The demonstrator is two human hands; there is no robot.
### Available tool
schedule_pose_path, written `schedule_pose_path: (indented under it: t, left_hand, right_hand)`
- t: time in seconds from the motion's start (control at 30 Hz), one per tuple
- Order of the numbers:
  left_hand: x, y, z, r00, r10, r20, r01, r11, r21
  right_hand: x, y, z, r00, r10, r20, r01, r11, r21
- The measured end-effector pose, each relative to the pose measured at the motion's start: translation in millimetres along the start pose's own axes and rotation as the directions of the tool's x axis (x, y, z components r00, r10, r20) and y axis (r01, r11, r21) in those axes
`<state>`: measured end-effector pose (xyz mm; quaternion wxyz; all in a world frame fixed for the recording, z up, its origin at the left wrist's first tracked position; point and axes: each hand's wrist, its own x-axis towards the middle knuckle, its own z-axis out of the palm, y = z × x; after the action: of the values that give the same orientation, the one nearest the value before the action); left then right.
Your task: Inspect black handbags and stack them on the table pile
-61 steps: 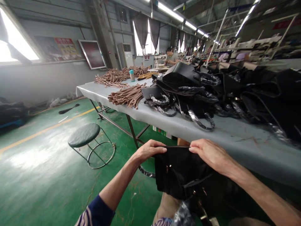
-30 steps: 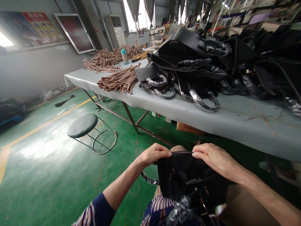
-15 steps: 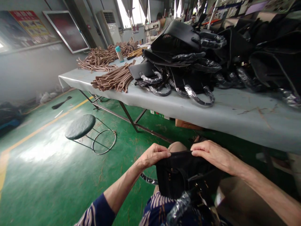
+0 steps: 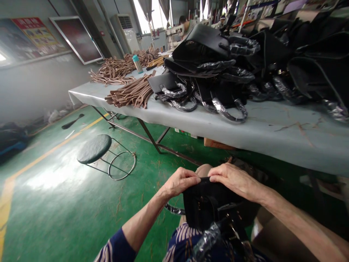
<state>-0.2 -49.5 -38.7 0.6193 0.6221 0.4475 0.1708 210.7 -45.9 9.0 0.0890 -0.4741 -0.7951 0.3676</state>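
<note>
A black handbag (image 4: 212, 209) rests on my lap, below the table's front edge. My left hand (image 4: 180, 181) pinches the left end of its top edge, fingers closed. My right hand (image 4: 231, 179) grips the same edge just beside it, fingers closed, so the two hands nearly touch. A plastic-wrapped handle (image 4: 208, 238) of the bag hangs toward me at the bottom of the view. What the fingertips hold on the edge is too small to make out.
A long grey table (image 4: 272, 136) carries a heap of black handbags (image 4: 231, 65) with wrapped handles, brown leather straps (image 4: 131, 95) and a teal bottle (image 4: 137, 63). A round stool (image 4: 94, 148) stands on the green floor at left. A cardboard box (image 4: 218, 144) sits under the table.
My view has tipped downward. The bag has sunk toward my lap, and my right hand has slid left along its top edge until it is close to the left hand.
</note>
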Motion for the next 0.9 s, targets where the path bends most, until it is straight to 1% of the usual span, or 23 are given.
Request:
schedule_pose_path:
  t: [0.07,0.17,0.3,0.37,0.63,0.83,0.9]
  left_hand:
    - [0,0,-0.1,1.000,-0.002,-0.015,0.003,1.000,0.017]
    - [-2,0,-1.2,1.000,-0.009,-0.008,0.009,0.999,0.035]
    - [-6,-3,-2.4,1.000,-0.010,-0.023,0.011,0.999,0.036]
    - [-7,-4,-2.5,0.999,-0.010,-0.037,0.012,0.999,0.042]
    - [-9,0,-0.4,0.998,-0.050,-0.025,0.052,0.995,0.080]
    - [-11,-6,-6.1,0.997,-0.001,-0.074,0.006,0.998,0.068]
    - [-14,-8,-8.0,0.997,0.016,-0.069,-0.013,0.999,0.051]
  right_hand:
    - [0,-2,4,1.000,0.014,-0.021,-0.015,0.999,-0.043]
    - [-4,-2,7,0.999,0.044,-0.030,-0.047,0.994,-0.102]
    - [-9,2,5,0.994,0.086,-0.062,-0.097,0.977,-0.191]
    - [-10,5,4,0.994,0.085,-0.066,-0.097,0.972,-0.213]
    - [-18,21,8,0.997,0.070,-0.015,-0.072,0.989,-0.130]
    - [-20,30,5,0.992,0.128,0.002,-0.127,0.987,-0.102]
    - [-19,32,5,0.991,0.134,-0.003,-0.134,0.986,-0.103]
